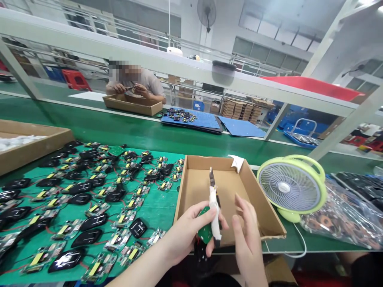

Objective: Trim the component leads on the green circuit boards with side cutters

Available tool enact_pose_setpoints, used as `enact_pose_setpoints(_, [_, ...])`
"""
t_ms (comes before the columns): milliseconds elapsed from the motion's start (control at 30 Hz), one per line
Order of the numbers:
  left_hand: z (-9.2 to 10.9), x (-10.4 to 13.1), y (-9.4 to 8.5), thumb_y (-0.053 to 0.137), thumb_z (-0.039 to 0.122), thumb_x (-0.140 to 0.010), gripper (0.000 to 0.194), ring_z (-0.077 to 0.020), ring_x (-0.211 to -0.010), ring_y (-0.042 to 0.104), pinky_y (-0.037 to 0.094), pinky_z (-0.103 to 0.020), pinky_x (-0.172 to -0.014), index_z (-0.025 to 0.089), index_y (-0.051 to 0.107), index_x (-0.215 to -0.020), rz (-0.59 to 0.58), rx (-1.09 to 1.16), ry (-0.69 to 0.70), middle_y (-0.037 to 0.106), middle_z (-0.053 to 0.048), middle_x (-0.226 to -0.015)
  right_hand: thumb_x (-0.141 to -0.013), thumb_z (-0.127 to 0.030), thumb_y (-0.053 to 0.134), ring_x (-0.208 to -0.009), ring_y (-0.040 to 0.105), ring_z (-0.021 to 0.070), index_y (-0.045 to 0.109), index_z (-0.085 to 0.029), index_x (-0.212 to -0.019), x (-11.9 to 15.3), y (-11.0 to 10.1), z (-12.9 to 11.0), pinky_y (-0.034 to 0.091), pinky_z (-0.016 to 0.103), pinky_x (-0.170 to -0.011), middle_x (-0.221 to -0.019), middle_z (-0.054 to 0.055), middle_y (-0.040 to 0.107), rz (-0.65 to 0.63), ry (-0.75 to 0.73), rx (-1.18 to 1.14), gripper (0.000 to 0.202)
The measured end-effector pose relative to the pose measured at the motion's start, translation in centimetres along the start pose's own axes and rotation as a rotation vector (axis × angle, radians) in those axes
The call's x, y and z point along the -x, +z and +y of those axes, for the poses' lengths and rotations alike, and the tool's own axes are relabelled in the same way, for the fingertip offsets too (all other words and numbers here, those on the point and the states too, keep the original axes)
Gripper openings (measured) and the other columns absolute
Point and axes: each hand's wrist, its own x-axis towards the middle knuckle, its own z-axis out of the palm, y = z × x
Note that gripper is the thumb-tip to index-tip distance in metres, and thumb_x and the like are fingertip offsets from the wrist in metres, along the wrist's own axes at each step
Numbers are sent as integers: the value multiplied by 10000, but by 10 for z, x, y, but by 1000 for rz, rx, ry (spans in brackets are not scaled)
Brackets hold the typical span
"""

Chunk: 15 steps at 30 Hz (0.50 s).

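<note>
Two hands: both yours, at the near end of a cardboard tray.
Left hand: curled around pliers and a green circuit board, your thumb across the white-wrapped handles.
Right hand: fingers parted and gently bent, just beside the pliers, nothing seen in its grasp.
Pliers: tip pointing away from you, over the tray, with the circuit board just left of the handles.
Tabletop: green, carrying the tray; a white scrap sits at the tray's far right corner.
Boards with casings: spread to your left, yellow-topped parts, red wires, glossy black shells.
Clear bag: to your right, copper-coloured rings inside.
Fan: lime-green, between tray and bag.
Left box: cardboard, holding white pieces.
Blue sheets: beyond the tray, small assemblies heaped on one.
Co-worker: across from you, hands raised above another cardboard box.
</note>
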Motion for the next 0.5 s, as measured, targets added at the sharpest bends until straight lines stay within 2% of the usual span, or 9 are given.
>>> enact_pose_setpoints(67, [0, -2, 0, 731, 585, -832, 430, -74, -435, 563, 415, -191, -435, 165, 645, -864, 87, -17, 61, 689, -27, -815, -1049, -367, 502, -1249, 588, 286, 629, -232, -1283, 7, 2, -5, 511, 433, -1028, -1354, 133, 585, 43, -54, 26, 299])
enact_pose_setpoints(133, [1, -5, 1, 722, 583, -847, 418, -76, -502, 579, 438, -191, -510, 175, 650, -897, 145, -16, 97, 676, -11, -793, -1026, -361, 536, -1123, 649, 275, 654, -221, -1189, 16, 8, -7, 563, 399, -938, -1257, 129, 640, 0, -90, -4, 245])
enact_pose_setpoints(267, [4, -5, 7, 794, 645, -742, 494, -118, -696, 585, 480, -221, -674, 192, 670, -896, 216, -18, 154, 652, -2, -788, -990, -394, 601, -1140, 686, 283, 522, -207, -1421, 27, 34, -4, 600, 403, -956, -1380, 158, 622, -74, -5, -172, 476])
enact_pose_setpoints(367, [5, -5, 12, 815, 698, -667, 556, -136, -770, 548, 466, -232, -706, 192, 664, -840, 244, -13, 178, 618, 1, -810, -983, -418, 630, -1204, 672, 296, 528, -194, -1425, 29, 53, -2, 602, 403, -981, -1430, 177, 597, -27, 112, -314, 505])
enact_pose_setpoints(500, [2, -8, 16, 795, 738, -652, 597, -125, -740, 488, 436, -239, -688, 195, 643, -849, 282, 20, 186, 559, 21, -792, -978, -433, 647, -1246, 652, 293, 585, -224, -1407, 27, 66, -3, 580, 390, -1020, -1468, 157, 575, 37, 189, -474, 482])
